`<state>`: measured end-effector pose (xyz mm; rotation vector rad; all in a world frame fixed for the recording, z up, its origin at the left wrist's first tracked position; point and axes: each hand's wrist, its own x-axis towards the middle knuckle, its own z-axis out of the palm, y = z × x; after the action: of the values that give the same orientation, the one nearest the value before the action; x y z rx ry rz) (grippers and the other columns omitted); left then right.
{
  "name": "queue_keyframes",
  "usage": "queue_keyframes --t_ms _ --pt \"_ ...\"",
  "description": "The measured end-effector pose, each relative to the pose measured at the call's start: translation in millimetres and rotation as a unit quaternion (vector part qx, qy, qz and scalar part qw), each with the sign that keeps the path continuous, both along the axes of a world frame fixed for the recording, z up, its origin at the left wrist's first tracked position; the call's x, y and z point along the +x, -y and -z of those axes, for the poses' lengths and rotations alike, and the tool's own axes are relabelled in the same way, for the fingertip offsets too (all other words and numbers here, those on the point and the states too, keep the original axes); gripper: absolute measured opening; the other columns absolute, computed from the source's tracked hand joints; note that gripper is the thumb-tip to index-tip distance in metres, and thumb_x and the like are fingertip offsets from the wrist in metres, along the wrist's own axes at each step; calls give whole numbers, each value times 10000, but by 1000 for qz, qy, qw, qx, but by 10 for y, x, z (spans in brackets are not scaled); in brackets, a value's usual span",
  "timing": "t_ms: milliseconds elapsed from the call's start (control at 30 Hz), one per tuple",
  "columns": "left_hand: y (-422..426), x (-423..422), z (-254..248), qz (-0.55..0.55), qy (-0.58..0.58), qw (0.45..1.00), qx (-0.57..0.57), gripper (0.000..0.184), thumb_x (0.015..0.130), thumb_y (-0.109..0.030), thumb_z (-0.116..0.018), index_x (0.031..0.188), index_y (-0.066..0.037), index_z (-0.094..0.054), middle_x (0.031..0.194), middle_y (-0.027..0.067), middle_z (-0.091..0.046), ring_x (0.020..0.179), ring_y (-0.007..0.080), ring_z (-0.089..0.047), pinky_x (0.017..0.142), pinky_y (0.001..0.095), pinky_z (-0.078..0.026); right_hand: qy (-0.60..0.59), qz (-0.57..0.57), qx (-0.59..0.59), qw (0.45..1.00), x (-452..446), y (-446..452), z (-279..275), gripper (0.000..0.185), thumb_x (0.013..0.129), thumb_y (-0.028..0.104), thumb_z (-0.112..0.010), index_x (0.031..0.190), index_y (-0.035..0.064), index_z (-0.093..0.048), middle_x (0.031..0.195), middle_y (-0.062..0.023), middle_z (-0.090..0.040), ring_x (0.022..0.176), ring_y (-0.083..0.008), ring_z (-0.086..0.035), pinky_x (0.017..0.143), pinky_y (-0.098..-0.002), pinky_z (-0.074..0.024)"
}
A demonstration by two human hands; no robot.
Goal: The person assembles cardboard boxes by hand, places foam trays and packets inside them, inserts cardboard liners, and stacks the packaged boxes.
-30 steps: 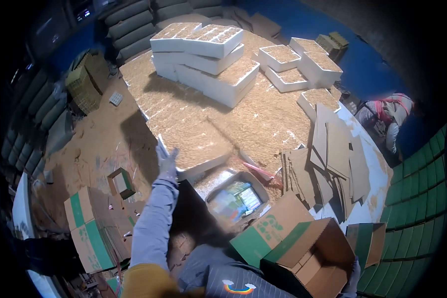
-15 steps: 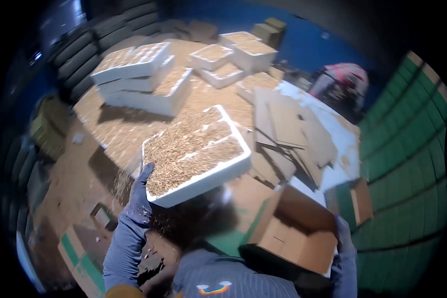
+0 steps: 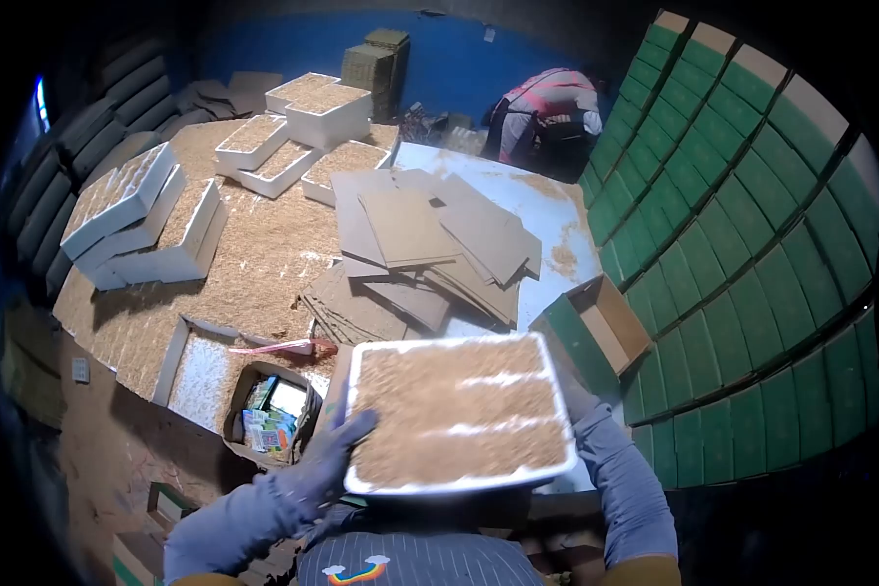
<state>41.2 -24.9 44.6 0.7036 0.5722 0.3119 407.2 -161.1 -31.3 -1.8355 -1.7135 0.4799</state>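
A white foam box (image 3: 459, 484), filled with brown grain-like material (image 3: 405, 410) and showing pale strips across its right part, is held between my hands in front of my body. My gloved left hand (image 3: 334, 454) is closed on its left side, the thumb over the rim. At the right side my right hand (image 3: 584, 405) grips the box, its fingers mostly hidden. Just beyond that hand stands an open green-and-brown carton (image 3: 568, 332). The box hides what lies directly beneath it.
Flat cardboard sheets (image 3: 410, 227) lie piled on the table. More filled foam boxes (image 3: 327, 125) stand farther back, others (image 3: 156, 256) at left. A small carton of packets (image 3: 308, 415) sits left of my box. Green cartons (image 3: 713, 342) are stacked at right; a person (image 3: 547, 103) bends behind.
My right hand has left the open brown carton and now holds the foam box's right side. The box has come closer and turned level. My view has swung right.
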Motion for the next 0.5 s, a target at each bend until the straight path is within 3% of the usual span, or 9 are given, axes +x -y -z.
queue_keyframes --t_ms 100,167,233,267,300,333,400,467,500 --pt "78 -183 -39 0 7 996 93 868 925 -312 -644 1561 -165 -72 1456 167 -408 1267 280 -507 1030 423 -478 31 -59 -13 998 -92 25 21 267 1002 196 -536 1142 -15 -621 1015 -129 -687 879 -216 -672 789 -347 -543" --pt "146 -142 -126 22 -69 992 101 938 899 -362 -671 1569 -109 -66 1510 155 -344 1321 250 -427 1106 399 -368 -161 -38 -193 967 -44 67 -184 331 1005 259 -532 1210 12 -612 1042 -102 -693 936 -205 -656 802 -353 -539" --pt "186 -88 177 10 -100 987 122 881 952 -285 -626 1568 -103 -23 1486 176 -348 1324 240 -398 1090 370 -381 -319 -29 -362 876 174 -134 -431 398 1008 322 -527 1278 39 -603 1069 -75 -700 993 -194 -640 815 -358 -536" --pt "212 -71 332 23 -122 971 203 838 970 -236 -595 1570 -82 -30 1500 176 -328 1327 216 -365 1099 337 -342 -294 -56 -377 876 378 -315 -396 392 990 346 -525 1247 70 -634 1101 -67 -669 1097 -186 -590 948 -343 -470" --pt "248 -31 391 8 -143 957 253 793 966 -221 -591 1563 -60 -93 1475 173 -365 1285 198 -394 1080 330 -352 -271 -10 -359 893 317 -685 -582 549 951 466 -578 1304 45 -600 1050 -76 -678 897 -147 -594 857 -278 -483" --pt "260 13 361 8 -159 959 233 786 966 -216 -595 1558 -43 -107 1494 175 -365 1316 210 -394 1101 326 -330 -198 17 -308 931 61 -1108 -815 583 933 501 -581 1307 54 -597 1124 -89 -667 876 -163 -585 874 -278 -479" --pt "261 68 16 43 -288 913 286 706 970 -203 -583 1522 1 -192 1402 254 -476 1295 282 -482 1080 333 -358 -172 -54 -172 969 -88 -2077 -405 756 878 571 -624 1317 -38 -536 1259 -194 -610 1100 -287 -601 971 -317 -450" --pt "341 88 237 35 -353 820 449 584 979 -206 -540 1463 6 -291 1309 317 -505 1159 420 -559 972 433 -452 -33 56 -139 988 -239 -2986 111 898 837 622 -642 1390 -56 -441 1368 -259 -522 1309 -355 -479 1085 -365 -370" --pt "374 94 249 34 -350 784 511 587 953 -142 -522 1457 37 -282 1312 319 -494 1173 415 -552 988 424 -452 82 104 -133 982 -374 -3288 230 937 826 645 -638 1430 -25 -389 1392 -257 -500 1326 -358 -460 1088 -391 -369"
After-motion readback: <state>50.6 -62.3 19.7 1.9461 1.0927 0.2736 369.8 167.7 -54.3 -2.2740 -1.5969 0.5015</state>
